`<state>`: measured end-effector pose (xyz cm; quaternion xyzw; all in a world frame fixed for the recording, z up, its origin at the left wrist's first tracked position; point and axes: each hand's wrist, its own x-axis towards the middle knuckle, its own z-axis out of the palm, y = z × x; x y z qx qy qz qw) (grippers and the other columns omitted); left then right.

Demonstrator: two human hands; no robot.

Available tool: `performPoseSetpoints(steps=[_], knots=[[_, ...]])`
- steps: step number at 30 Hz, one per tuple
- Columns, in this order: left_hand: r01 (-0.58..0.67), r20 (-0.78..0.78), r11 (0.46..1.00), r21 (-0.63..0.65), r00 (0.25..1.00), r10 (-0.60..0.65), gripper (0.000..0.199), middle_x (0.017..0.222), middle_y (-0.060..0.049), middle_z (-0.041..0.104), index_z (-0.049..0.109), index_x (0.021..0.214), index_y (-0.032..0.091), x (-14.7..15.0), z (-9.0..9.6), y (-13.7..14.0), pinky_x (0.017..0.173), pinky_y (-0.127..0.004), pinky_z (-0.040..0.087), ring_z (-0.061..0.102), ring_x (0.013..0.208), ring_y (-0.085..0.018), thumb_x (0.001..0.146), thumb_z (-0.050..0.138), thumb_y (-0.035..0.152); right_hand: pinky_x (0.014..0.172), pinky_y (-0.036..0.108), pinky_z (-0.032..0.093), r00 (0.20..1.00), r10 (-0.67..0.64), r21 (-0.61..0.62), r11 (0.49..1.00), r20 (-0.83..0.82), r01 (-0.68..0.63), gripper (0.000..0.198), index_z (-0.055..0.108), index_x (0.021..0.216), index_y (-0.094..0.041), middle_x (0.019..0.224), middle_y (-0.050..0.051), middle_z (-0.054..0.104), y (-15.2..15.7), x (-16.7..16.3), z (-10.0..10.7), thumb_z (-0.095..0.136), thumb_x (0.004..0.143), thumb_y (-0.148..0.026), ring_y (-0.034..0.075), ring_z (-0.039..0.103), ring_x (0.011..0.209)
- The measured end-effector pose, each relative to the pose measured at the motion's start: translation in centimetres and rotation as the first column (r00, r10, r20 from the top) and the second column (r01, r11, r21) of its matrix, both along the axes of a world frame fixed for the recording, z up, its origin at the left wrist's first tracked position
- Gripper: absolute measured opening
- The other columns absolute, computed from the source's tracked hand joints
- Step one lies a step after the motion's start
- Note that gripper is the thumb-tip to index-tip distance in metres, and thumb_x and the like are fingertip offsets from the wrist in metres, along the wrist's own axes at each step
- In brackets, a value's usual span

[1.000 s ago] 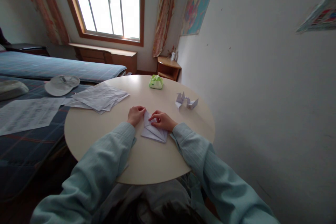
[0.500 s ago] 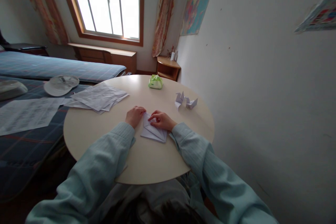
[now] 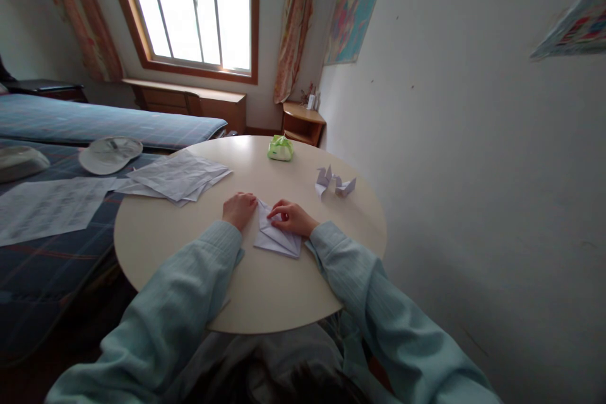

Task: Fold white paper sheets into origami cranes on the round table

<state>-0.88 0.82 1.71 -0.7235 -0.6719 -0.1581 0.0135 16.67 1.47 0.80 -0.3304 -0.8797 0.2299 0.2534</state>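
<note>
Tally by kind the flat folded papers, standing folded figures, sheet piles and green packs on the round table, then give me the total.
Flat folded papers: 1
Standing folded figures: 2
Sheet piles: 1
Green packs: 1
Total: 5

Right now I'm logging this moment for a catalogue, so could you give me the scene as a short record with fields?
Left hand: at the far left corner of the folded paper
Right hand: resting on the folded paper
Surface: round pale table
Right side: two folded paper figures
Far edge: green-and-white packet
Left side: loose paper sheets
</note>
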Motion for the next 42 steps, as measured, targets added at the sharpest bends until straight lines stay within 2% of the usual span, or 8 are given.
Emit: performPoseSetpoints(steps=[8,13,18,25,29,32,37,42], knots=[[0.024,-0.027,1.000,0.005,0.999,-0.024,0.031,0.086,-0.007,0.064,0.063,0.082,0.020,0.0,0.0,0.0,0.071,-0.027,0.044,0.056,0.088,-0.018,0.081,0.034,0.030,0.058,0.018,0.037,1.000,0.003,0.001,1.000,-0.007,-0.003,0.017,0.066,0.082,-0.016,0.086,0.002,0.054,0.1,0.0,-0.1,0.061,0.066,-0.018,0.002,0.039,0.053],[0.070,0.042,0.995,0.068,0.996,-0.073,0.030,0.103,-0.002,0.062,0.059,0.102,0.026,-0.2,-0.6,0.2,0.077,-0.026,0.043,0.054,0.094,-0.017,0.078,0.040,0.024,0.058,0.018,0.037,1.000,0.002,-0.006,1.000,-0.013,-0.002,0.017,0.066,0.083,-0.016,0.087,0.002,0.054,0.0,0.0,-0.1,0.061,0.066,-0.017,0.002,0.039,0.052],[0.100,0.075,0.992,0.082,0.992,-0.106,0.026,0.103,0.001,0.062,0.065,0.086,0.027,-0.2,-1.0,0.5,0.075,-0.025,0.044,0.055,0.092,-0.016,0.079,0.040,0.025,0.058,0.018,0.038,1.000,-0.003,-0.006,1.000,-0.012,0.003,0.017,0.066,0.082,-0.016,0.087,0.002,0.054,0.0,0.1,-0.1,0.061,0.065,-0.017,0.002,0.039,0.053],[0.124,0.041,0.990,0.064,0.991,-0.127,0.028,0.099,0.000,0.063,0.065,0.086,0.026,-0.3,-1.1,0.6,0.077,-0.027,0.043,0.053,0.093,-0.017,0.080,0.037,0.027,0.059,0.018,0.038,1.000,-0.011,0.014,1.000,0.008,0.010,0.018,0.066,0.084,-0.017,0.088,0.002,0.054,0.1,0.1,-0.2,0.062,0.066,-0.018,0.002,0.039,0.053],[0.198,-0.030,0.979,0.042,0.980,-0.196,0.030,0.112,0.000,0.056,0.060,0.098,0.027,-0.3,-1.2,0.6,0.087,-0.027,0.038,0.047,0.104,-0.017,0.082,0.035,0.034,0.060,0.018,0.038,0.997,-0.077,0.050,0.996,0.031,0.075,0.019,0.065,0.086,-0.018,0.089,0.002,0.054,0.6,0.2,-0.6,0.061,0.067,-0.019,0.002,0.041,0.054],[0.219,-0.075,0.976,-0.006,0.973,-0.219,0.041,0.123,-0.004,0.047,0.052,0.111,0.025,-0.2,-1.5,0.7,0.093,-0.032,0.033,0.039,0.114,-0.020,0.081,0.034,0.045,0.062,0.018,0.039,0.992,-0.118,0.066,0.991,0.039,0.116,0.019,0.065,0.087,-0.019,0.090,0.002,0.054,0.8,0.3,-0.9,0.060,0.068,-0.022,0.003,0.042,0.055],[0.198,-0.055,0.972,-0.124,0.977,-0.206,0.058,0.136,-0.006,0.031,0.037,0.125,0.024,-0.2,-1.8,0.9,0.099,-0.039,0.023,0.025,0.124,-0.024,0.078,0.028,0.056,0.064,0.018,0.039,0.986,-0.154,0.076,0.986,0.064,0.149,0.020,0.065,0.087,-0.019,0.090,0.002,0.054,0.8,0.3,-0.8,0.060,0.069,-0.024,0.003,0.044,0.056],[0.230,-0.005,0.958,-0.174,0.972,-0.234,0.059,0.138,-0.003,0.027,0.034,0.126,0.033,-0.4,-1.7,0.9,0.100,-0.042,0.019,0.021,0.126,-0.027,0.075,0.026,0.062,0.065,0.019,0.039,0.959,-0.257,0.096,0.964,0.119,0.247,0.019,0.065,0.088,-0.021,0.091,0.002,0.054,0.7,0.4,-0.4,0.058,0.071,-0.026,0.005,0.046,0.060]])
